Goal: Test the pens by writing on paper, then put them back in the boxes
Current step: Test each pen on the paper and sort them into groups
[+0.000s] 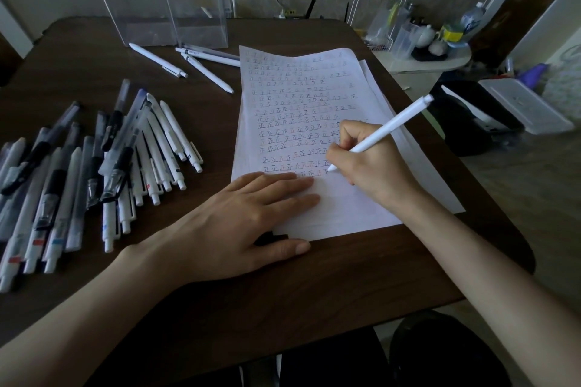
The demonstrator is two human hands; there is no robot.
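My right hand (pixel 374 163) grips a white pen (pixel 396 124), its tip touching the paper (pixel 314 94) near the end of the lowest written row. The sheet is filled with rows of small characters in different ink colours. Flat on the paper's lower left corner lies my left hand (pixel 248 216), fingers spread, holding nothing. A large heap of pens (pixel 94 166), white and clear-bodied, lies on the table to the left. Several white pens (pixel 195 64) lie near the back. Two tall clear boxes (pixel 163 9) stand upright at the far edge.
The dark wooden table (pixel 283 292) has its right edge close to the paper. Beyond it stand a white side table with a wire rack (pixel 382 6), cups and a bottle, and a black stand with a white tray (pixel 522 105). More sheets lie beneath the top paper.
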